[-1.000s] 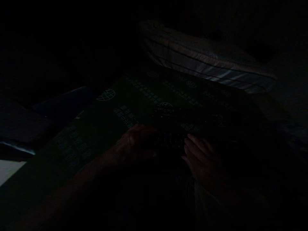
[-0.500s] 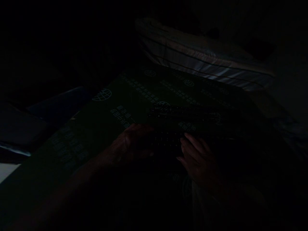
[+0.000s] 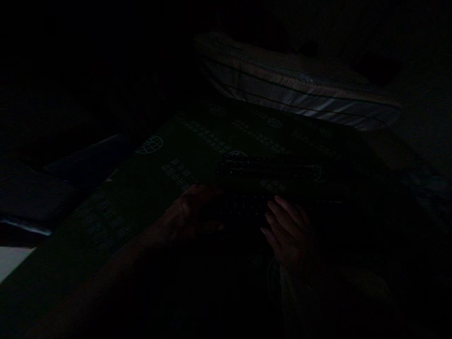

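Note:
The picture is very dark. Between my hands lies a black piece with rows of small light dots (image 3: 243, 205); its kind cannot be made out. At its left end is my left hand (image 3: 190, 209), thumb in front and fingers behind, closed about that end. My right hand (image 3: 287, 226) rests on the right part of the same piece, fingers stretched out and slightly apart. Just beyond, black dotted strips (image 3: 261, 165) lie side by side. Beneath everything is a green board (image 3: 190, 141) printed with pale globes and lettering.
Behind the board stands a long padded shape in striped cloth (image 3: 300, 94). Dark flat objects (image 3: 88, 153) sit along the left, past the board's edge. A pale patch (image 3: 14, 261) shows at the lower left. Deep shadow hides much of the right side.
The picture has become darker and the view has shifted slightly. My right hand's fingers have shifted a little on the black piece; my left hand stays at its left end.

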`<state>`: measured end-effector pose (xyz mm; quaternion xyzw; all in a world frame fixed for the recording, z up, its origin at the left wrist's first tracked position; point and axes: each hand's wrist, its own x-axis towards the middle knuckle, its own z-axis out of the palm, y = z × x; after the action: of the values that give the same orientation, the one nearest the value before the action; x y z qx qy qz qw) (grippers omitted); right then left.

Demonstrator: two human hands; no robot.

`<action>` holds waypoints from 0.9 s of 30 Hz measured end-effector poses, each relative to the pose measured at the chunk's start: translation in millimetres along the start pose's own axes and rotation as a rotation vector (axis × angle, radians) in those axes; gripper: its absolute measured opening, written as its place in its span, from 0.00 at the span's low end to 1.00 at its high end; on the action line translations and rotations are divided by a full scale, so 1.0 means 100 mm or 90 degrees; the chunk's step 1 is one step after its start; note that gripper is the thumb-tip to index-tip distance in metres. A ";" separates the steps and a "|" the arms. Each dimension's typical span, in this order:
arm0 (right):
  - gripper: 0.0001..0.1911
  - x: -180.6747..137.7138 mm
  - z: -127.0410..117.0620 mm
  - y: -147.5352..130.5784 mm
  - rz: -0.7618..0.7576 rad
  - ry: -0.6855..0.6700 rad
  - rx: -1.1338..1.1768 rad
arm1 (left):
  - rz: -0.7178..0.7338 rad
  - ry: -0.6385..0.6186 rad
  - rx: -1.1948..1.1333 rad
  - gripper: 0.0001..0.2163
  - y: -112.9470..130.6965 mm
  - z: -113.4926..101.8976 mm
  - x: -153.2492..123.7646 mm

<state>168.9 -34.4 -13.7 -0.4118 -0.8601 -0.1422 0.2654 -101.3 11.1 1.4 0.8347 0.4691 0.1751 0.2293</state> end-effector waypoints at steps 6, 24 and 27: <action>0.10 0.00 0.01 0.00 0.005 -0.007 0.016 | -0.001 -0.007 -0.010 0.31 -0.01 -0.01 0.00; 0.10 0.01 0.00 0.05 0.065 0.066 0.094 | -0.010 -0.004 0.011 0.31 -0.01 -0.02 -0.01; 0.10 0.02 -0.01 0.12 0.114 0.100 0.126 | -0.011 -0.001 0.014 0.31 0.01 -0.03 -0.02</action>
<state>178.3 -26.3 -11.3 -0.4464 -0.8062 -0.0642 0.3829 -103.2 9.7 4.4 0.8332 0.4779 0.1673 0.2221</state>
